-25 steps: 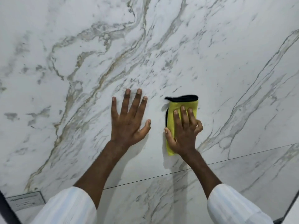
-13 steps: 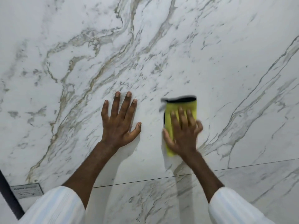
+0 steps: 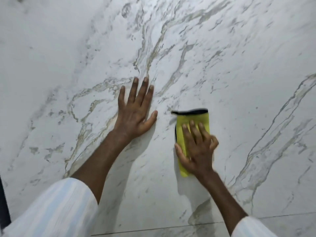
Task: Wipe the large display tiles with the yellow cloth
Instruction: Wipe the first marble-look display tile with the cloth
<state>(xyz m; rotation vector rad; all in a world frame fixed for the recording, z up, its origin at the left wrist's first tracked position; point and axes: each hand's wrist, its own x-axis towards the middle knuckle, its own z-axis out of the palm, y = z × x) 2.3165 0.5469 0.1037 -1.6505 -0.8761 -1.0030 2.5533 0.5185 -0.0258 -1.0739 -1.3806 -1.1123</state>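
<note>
Pressing yellow cloth (image 3: 183, 121), right hand (image 3: 196, 151) fingers straight, left hand (image 3: 133, 115) splayed on veined marble tile (image 3: 239, 65)

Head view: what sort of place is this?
Likely a tile showroom: large marble-look tile fills the view, thin joint line below it, right hand pressing a yellow cloth on it.

Lower left margin: a dark upright strip (image 3: 3, 202). Just right of the strip, my left sleeve (image 3: 56, 207), white with pale blue stripes. Far right of the strip, my right sleeve (image 3: 251, 228), same fabric, blurred.
</note>
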